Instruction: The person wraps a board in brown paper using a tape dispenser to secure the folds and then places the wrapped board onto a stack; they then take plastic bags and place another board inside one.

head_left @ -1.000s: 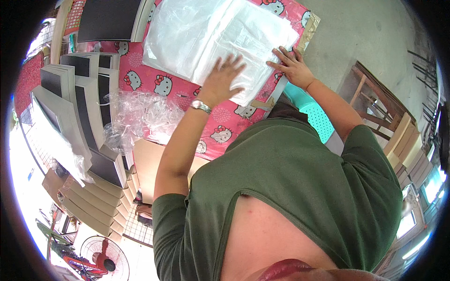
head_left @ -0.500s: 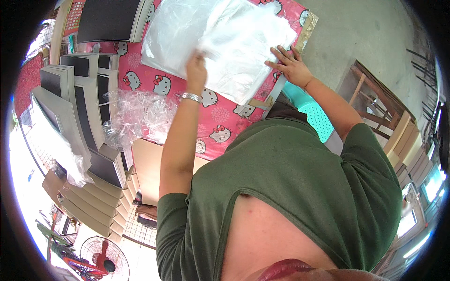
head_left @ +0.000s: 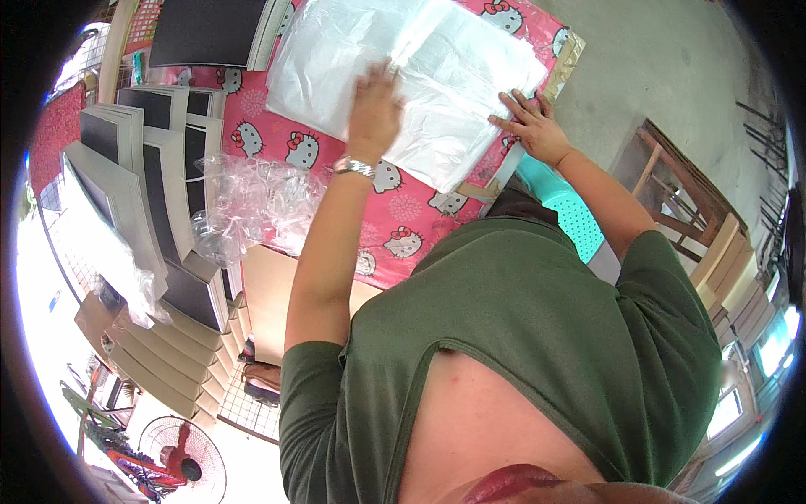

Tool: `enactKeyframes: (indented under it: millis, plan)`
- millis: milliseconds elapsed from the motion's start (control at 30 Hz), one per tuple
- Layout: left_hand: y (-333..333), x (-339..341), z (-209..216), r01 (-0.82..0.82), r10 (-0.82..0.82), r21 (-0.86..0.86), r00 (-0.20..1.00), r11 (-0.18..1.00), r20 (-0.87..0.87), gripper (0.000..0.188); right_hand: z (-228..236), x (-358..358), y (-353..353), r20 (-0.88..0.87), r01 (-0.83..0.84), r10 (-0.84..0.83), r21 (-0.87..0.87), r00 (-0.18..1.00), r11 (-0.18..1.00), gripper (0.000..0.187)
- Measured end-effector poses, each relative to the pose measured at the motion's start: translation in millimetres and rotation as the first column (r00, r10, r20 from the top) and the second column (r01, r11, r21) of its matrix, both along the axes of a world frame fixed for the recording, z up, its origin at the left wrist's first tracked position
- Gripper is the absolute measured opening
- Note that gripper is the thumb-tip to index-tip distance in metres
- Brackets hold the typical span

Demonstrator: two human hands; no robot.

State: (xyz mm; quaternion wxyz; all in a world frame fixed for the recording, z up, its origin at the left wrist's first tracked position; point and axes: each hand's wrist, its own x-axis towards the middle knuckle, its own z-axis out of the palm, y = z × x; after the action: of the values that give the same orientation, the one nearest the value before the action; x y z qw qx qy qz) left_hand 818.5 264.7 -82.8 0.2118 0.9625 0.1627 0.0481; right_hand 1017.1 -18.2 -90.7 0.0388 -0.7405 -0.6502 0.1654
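Note:
A stack of thin translucent white plastic sheets or bags (head_left: 457, 88) lies spread on a table with a pink patterned cover (head_left: 332, 181). Flat on its near left part rests my left hand (head_left: 375, 113), fingers extended and slightly blurred, a metal-banded watch (head_left: 355, 167) at the wrist. My right hand (head_left: 533, 128) presses the right edge of the plastic with its fingers spread. Neither hand grips anything. How many layers the pile has cannot be made out.
Crumpled clear plastic (head_left: 260, 206) sits left of my left forearm. Beyond it stand stacked dark-faced panels with pale edges (head_left: 165, 189); another dark panel (head_left: 210, 34) lies at the far left. A turquoise perforated plastic seat (head_left: 571, 210) is right of my body. A fan (head_left: 186, 462) stands lower left.
My left hand has moved slightly right and flattened onto the plastic, which now looks smoother and less bunched up. The right hand keeps its place at the right edge.

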Motion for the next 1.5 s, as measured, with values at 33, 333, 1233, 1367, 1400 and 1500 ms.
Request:
enactKeyframes:
  millis: [33, 333, 1233, 1367, 1400, 1500]
  plan:
    - [-8, -1, -9, -0.026, 0.028, 0.034, 0.998, 0.999, -0.059, 0.058, 2, 1, 1, 0.004, -0.002, 0.002, -0.007, 1.000, 1.000, 0.068]
    - [23, -4, -34, -0.187, 0.274, 0.312, 0.924, 0.931, -0.265, 0.066, -2, 1, 0, 0.000, -0.002, 0.002, 0.015, 1.000, 1.000, 0.066]
    - [-50, -9, -21, 0.001, 0.030, -0.330, 0.996, 0.944, 0.087, 0.034, -1, -1, 1, 0.061, -0.066, 0.068, -0.044, 0.996, 0.997, 0.072]
    - [-12, -1, -21, -0.393, 0.464, -0.655, 0.883, 0.645, -0.074, 0.031, 0, -1, 3, 0.063, -0.046, 0.047, -0.023, 0.997, 0.999, 0.074]
    - [11, -6, -25, -0.464, 0.696, -0.828, 0.706, 0.314, -0.131, 0.034, 1, -1, 5, 0.055, -0.049, 0.050, -0.019, 0.997, 0.999, 0.075]
    - [49, 12, 40, -0.086, 0.896, -0.928, 0.242, -0.363, -0.373, 0.044, 1, 0, -3, 0.056, -0.021, 0.023, -0.047, 0.998, 0.999, 0.075]
